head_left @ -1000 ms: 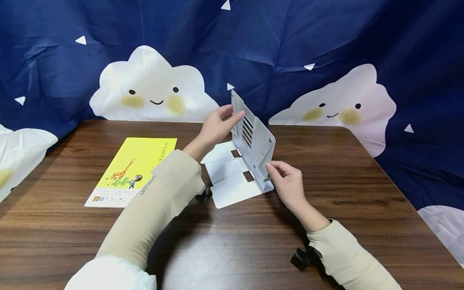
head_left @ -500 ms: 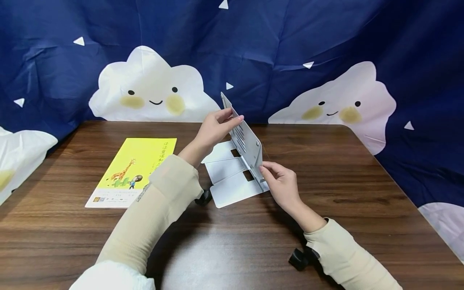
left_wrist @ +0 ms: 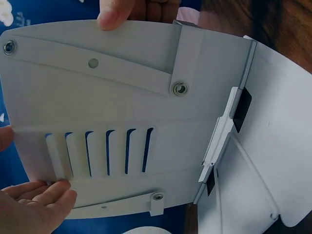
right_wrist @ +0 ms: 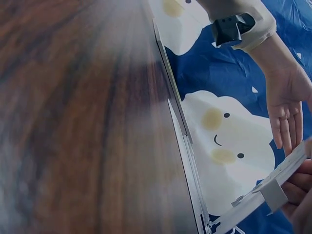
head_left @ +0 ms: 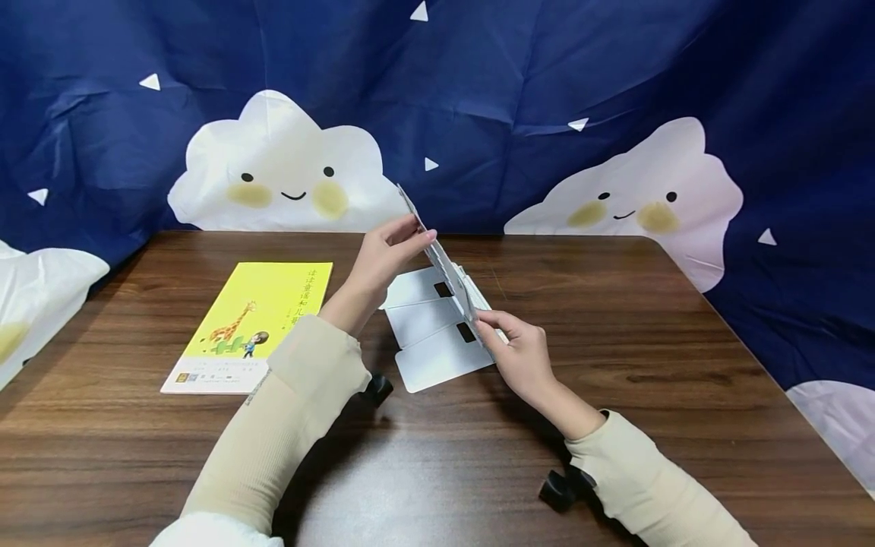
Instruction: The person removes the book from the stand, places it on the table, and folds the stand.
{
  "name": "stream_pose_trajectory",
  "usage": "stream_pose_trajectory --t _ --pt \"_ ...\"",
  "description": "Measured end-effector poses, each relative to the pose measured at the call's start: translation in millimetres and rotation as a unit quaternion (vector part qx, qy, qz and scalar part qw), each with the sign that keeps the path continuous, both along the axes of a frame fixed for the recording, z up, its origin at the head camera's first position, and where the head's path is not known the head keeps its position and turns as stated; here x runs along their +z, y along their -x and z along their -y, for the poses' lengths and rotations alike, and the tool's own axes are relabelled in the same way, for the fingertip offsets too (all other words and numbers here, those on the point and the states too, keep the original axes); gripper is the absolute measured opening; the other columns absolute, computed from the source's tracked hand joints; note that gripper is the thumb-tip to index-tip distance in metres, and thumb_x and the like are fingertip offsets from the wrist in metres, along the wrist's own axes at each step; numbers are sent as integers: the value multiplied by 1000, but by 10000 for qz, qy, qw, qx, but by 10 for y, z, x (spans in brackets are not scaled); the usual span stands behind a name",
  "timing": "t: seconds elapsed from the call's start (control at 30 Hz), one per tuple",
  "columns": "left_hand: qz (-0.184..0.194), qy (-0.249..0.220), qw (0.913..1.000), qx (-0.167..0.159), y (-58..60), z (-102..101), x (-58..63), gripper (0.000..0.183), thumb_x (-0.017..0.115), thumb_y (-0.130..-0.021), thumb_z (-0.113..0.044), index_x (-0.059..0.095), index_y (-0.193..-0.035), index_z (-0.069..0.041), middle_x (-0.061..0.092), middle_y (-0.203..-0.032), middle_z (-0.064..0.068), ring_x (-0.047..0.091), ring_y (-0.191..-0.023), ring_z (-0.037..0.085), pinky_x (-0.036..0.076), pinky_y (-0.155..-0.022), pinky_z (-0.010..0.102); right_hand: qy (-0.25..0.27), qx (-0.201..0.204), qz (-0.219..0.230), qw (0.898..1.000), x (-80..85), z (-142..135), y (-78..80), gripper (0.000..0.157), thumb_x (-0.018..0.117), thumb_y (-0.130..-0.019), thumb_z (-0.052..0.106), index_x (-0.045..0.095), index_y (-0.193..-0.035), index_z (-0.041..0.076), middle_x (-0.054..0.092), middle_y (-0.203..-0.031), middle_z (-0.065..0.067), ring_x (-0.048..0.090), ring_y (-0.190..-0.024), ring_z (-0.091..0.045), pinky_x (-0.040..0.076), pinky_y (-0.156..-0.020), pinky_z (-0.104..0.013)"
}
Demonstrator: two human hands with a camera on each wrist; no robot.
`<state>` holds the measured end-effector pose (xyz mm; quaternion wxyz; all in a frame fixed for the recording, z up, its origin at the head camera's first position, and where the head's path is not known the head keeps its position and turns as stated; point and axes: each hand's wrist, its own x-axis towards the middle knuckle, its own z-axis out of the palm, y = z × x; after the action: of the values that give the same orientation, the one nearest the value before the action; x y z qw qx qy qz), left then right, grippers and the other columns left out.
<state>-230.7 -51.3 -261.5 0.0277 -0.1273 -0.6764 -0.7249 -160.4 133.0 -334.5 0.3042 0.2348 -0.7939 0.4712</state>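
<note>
Centre of the frame: a white, metal-looking folding stand (head_left: 437, 365) sat on the dark brown wood-grain surface (head_left: 649, 319), base flat, its slotted panel (left_wrist: 97, 112) slanting from the hinge toward the upper left.
Left hand (head_left: 376, 258): its grip pinched the panel's raised end between thumb and fingers.
Right hand (head_left: 521, 353): right of centre, its grip grasped the panel's edge near the hinge, thumb on one face, fingers behind.
Fold of the stand: apparently partway; the base was already laid out and the panel lifted clear of it, but not yet resting without the hands. Two riveted white strips (left_wrist: 92, 63) lay along the panel.
Yellow-and-white paper booklet (head_left: 253, 311): left of the frame, apart from the stand, apparently uninvolved.
</note>
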Motion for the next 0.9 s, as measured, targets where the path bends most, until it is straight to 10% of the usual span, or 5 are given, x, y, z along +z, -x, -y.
stream_pose_trajectory --t 0.4,0.9 --pt "388 -1743 9839 -117 -117 183 -184 44 50 -82 4 37 -123 11 40 -124 24 40 -113 27 35 -90 28 -843 335 -619 9940 -101 32 55 20 68 -70 -1 66 -90 -2 64 -87 -12 60 -81 -19 49 -60 -32" --pt "1289 -2217 9665 111 -195 451 -347 47 43 -83 9 30 -128 11 35 -126 23 48 -98 21 32 -92 30 -1848 468 -913 9774 -105 153 9 22 69 -71 9 66 -91 -1 63 -92 -12 59 -86 -20 47 -71 -32"
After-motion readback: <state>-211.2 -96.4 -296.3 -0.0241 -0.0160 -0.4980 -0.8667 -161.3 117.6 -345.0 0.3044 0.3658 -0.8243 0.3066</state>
